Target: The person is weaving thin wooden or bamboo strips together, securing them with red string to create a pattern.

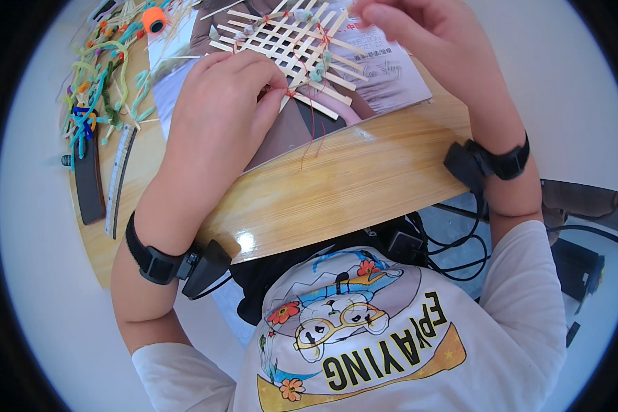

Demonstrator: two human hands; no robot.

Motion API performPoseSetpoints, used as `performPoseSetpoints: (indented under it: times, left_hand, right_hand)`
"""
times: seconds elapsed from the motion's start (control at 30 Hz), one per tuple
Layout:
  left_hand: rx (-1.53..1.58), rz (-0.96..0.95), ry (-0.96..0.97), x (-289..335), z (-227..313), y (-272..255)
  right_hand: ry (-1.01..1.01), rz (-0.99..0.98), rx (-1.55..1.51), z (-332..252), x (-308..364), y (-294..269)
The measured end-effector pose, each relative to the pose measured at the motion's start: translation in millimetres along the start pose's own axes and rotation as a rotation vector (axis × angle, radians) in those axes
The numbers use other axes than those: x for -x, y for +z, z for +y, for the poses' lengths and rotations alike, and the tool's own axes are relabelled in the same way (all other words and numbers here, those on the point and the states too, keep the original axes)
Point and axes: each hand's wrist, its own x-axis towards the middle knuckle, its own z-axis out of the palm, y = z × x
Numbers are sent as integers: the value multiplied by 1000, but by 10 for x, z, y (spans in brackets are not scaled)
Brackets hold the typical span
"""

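A lattice of crossed pale wooden sticks [275, 44] lies on a printed poster or magazine, tied at crossings with red thread [314, 130] whose loose ends trail toward me. Bits of pale fuzzy yarn [316, 72] are caught on its right side. My left hand [226, 96] is closed at the lattice's near left corner, thumb and forefinger pinching beside a red knot; the pinched spot is partly hidden. My right hand [419, 27] is raised beyond the lattice's right edge. Its fingers are blurred and partly cut off by the frame, so any thread in them cannot be made out.
Tangled colourful yarn [106, 75] covers the table's left side. Near it are an orange spool [154, 20], a dark curved strip [89, 182] and a ruler [120, 178]. The printed sheet [405, 82] lies under the lattice. Cables [460, 254] hang below the table edge.
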Motion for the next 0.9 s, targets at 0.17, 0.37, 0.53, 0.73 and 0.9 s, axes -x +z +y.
performPoseSetpoints:
  times: [0.17, 0.37, 0.53, 0.73, 0.9]
  left_hand:
    - [166, 76, -172, 31, -43, 8]
    - [168, 148, -179, -27, -48, -29]
    - [123, 212, -162, -28, 3, -80]
    - [98, 198, -119, -18, 24, -76]
    - [87, 204, -84, -12, 31, -73]
  right_hand:
    - [-20, -262, 56, -240, 366, 309]
    - [92, -274, 23, -317, 471, 471]
    - [505, -338, -575, -303, 501, 541]
    - [536, -319, -924, -289, 423, 704]
    - [502, -405, -962, -239, 413, 763]
